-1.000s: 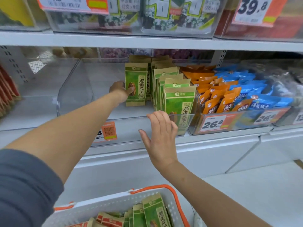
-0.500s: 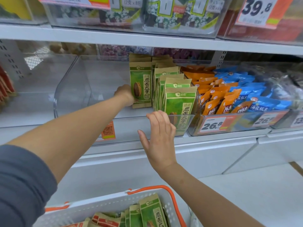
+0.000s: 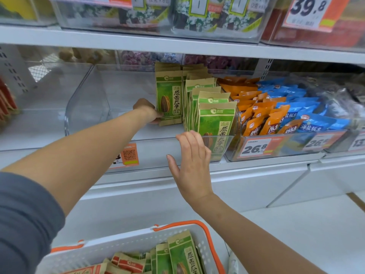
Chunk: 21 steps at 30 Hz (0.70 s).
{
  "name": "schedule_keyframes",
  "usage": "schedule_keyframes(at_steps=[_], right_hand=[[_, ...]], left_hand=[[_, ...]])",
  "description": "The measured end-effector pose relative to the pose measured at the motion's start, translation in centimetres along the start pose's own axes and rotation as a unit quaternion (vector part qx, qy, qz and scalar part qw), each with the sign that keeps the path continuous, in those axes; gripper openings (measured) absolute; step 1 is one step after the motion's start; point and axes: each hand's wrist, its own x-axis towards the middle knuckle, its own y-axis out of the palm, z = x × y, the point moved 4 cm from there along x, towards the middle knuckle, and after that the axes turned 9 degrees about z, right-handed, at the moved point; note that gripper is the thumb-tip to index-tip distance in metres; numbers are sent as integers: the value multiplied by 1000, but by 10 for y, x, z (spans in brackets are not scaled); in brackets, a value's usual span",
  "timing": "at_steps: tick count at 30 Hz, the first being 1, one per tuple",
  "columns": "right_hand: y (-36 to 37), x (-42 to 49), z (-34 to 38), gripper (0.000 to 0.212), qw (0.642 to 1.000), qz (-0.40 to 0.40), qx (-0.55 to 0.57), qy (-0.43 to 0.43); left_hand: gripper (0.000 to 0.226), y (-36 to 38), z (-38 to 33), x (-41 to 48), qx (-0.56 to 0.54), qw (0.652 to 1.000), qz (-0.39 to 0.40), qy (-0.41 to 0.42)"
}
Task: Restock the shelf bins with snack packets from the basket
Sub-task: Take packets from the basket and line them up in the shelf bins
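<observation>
Partway done: pinches a green packet (image 3: pixel 169 95) at its lower edge with left hand (image 3: pixel 147 111) fingers, upright in the half-bare bin (image 3: pixel 87 107) at frame centre, rests loose right hand (image 3: pixel 192 167) fingers on its front lip, leaves more in the basket (image 3: pixel 122 246) below.

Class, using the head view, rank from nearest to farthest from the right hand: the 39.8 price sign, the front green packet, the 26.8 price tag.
1. Front green packet, just behind the right hand.
2. 26.8 price tag, next bin to the right.
3. 39.8 price sign, upper shelf, far right.
</observation>
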Motion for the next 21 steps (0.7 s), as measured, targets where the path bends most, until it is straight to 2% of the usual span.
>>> schedule_keyframes(at_steps=[2,7,8,10,12,14,18,21], right_hand=[[1,0,1,47,1000,11,4,7],[-8,-1,7,49,998,49,22,38],[-11,-2,8,50,997,59,31,45],[-19,-5,12,53,995,77,48,48],[-27,-11,21,54,995,85,56,25],[-33,-18,31,50,990,106,94,15],[-30,-39,56,36,964,224,146,3],[-15,-67,71,37,919,374,125,8]], left_hand=[[40,-3,1,-5,30,1000,9,-2],[38,-12,0,-43,215,976,-8,30],[31,-14,-2,-57,249,967,-22,55],[4,-20,-6,-85,279,952,-59,112],[18,-26,-5,-116,281,938,-95,179],[20,-30,2,-152,279,926,-107,228],[20,-39,47,-211,297,928,-78,210],[25,-45,110,-231,312,939,-7,142]])
